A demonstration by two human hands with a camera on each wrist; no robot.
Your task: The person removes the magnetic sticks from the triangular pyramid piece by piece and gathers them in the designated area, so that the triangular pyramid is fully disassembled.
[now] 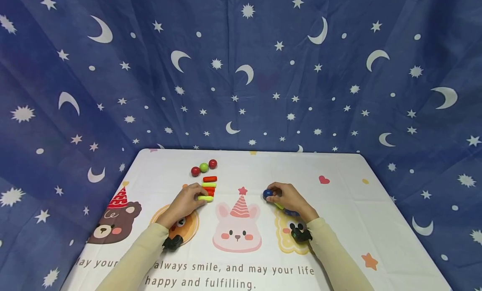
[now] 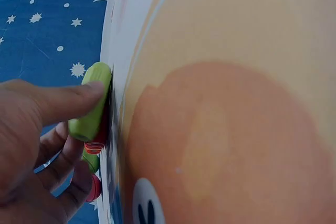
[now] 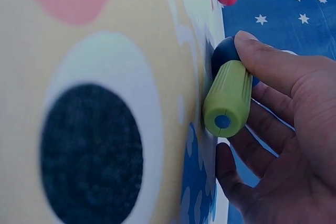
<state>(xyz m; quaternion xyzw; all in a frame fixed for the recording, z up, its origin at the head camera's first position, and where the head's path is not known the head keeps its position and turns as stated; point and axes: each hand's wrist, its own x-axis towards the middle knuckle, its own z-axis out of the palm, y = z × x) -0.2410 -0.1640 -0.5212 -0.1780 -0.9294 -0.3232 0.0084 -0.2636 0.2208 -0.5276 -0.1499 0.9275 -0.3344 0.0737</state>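
Across the middle of the head view, a white tablecloth (image 1: 339, 199) printed with cartoon animals covered the table, and a blue star-and-moon curtain (image 1: 241, 73) filled everything behind it. Left of centre lay a short row of flat red and green pieces (image 1: 209, 186); the left hand (image 1: 184, 204) had its fingers curled on the nearest lime-green piece (image 1: 205, 197). Just above the row sat three balls (image 1: 203, 167), red, green, red, untouched. Right of centre the right hand (image 1: 288, 197) was closed around a dark blue ball (image 1: 267, 194) and a green stick. I judged the work partly done: several pieces were already lined up, while the balls and the stick-and-ball part remained apart from them.

At the left of the left wrist view, the thumb (image 2: 63, 100) pressed the lime-green piece (image 2: 92, 106) against the red and green pieces beside it, with the cloth's orange print filling the right side.

Toward the right of the right wrist view, thumb and fingers (image 3: 273, 69) clamped the ribbed green stick (image 3: 228, 100), its blue-cored end facing the camera and the dark blue ball (image 3: 224, 55) at its far end, touching the cloth. Two of the balls showed in the upper part of the frame.
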